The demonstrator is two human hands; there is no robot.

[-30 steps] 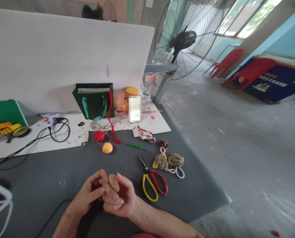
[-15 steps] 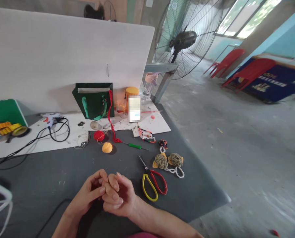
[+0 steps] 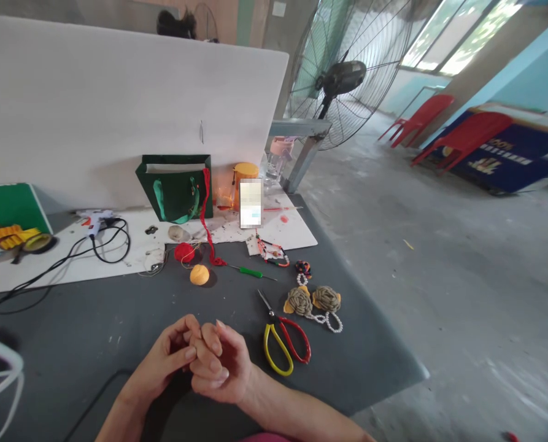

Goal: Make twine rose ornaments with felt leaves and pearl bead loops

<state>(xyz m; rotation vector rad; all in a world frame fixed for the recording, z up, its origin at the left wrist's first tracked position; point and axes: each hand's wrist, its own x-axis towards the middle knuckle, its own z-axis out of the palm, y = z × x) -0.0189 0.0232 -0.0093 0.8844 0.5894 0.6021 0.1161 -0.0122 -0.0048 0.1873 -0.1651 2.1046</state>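
My left hand (image 3: 175, 350) and my right hand (image 3: 221, 362) meet above the front of the dark grey table. The fingertips of my left hand close around the fingers of my right hand. My right hand is turned partly palm up with its fingers curled, and I see nothing in it. Just right of my hands lie scissors (image 3: 271, 313) with one yellow and one red handle, blades pointing away. Beyond the scissors are two grey-brown cord flowers (image 3: 326, 298) with yellow backing and white bead loops (image 3: 334, 321).
Farther back lie a yellow yarn ball (image 3: 199, 275), a red yarn ball (image 3: 184, 252), a green-handled crochet hook (image 3: 250, 272) and a beaded strand (image 3: 274, 252). Behind stand a green paper bag (image 3: 177, 190) and a propped phone (image 3: 250, 204). A glue gun (image 3: 92, 222) with its cable lies left.
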